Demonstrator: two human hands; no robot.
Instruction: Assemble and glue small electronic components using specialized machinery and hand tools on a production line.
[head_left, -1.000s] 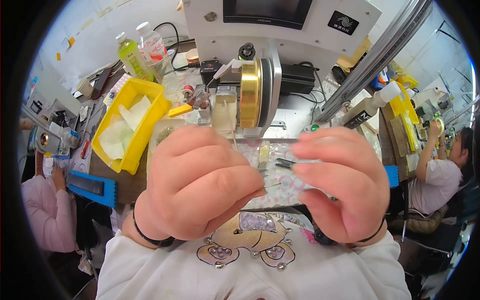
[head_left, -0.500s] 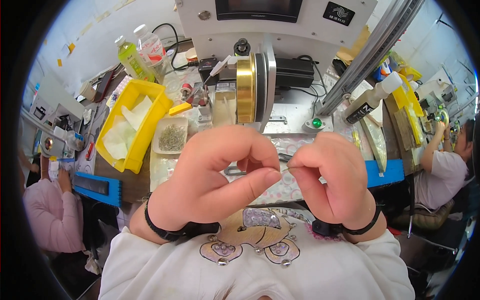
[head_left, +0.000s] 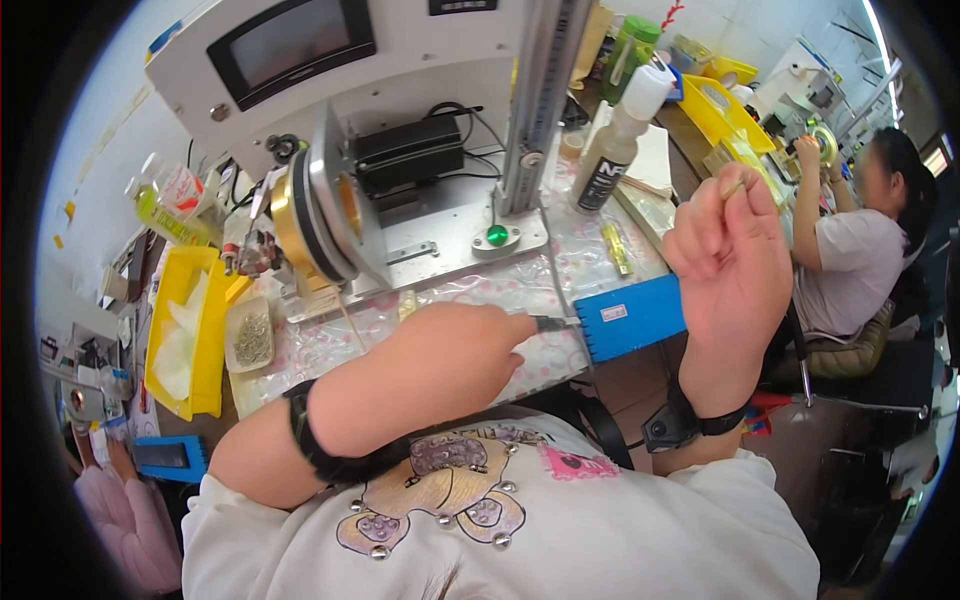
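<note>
My left hand [head_left: 455, 340] is over the near part of the patterned plastic-covered table, its back turned up and fingers curled. From its fingertips sticks out a slim dark metal tool [head_left: 557, 323], pointing right; its exact kind is hidden by the hand. To the right my right hand [head_left: 735, 265] is raised, palm facing me. Its thumb and forefinger pinch a tiny thin greenish-gold piece [head_left: 735, 188], too small to name. The blue board [head_left: 635, 315] at the table's front edge lies between my hands.
A white machine with a gold-rimmed wheel [head_left: 290, 225] and metal upright [head_left: 540, 110] stands ahead. A white dish [head_left: 236, 345] of small metal pieces sits beside a yellow bin [head_left: 210, 350] at left. A bottle [head_left: 610, 155] stands back right. A co-worker [head_left: 860, 230] sits far right.
My hands, close together before, are now apart: the right has risen to the right, and the left has lowered and now holds the dark tool. The view has swung right.
</note>
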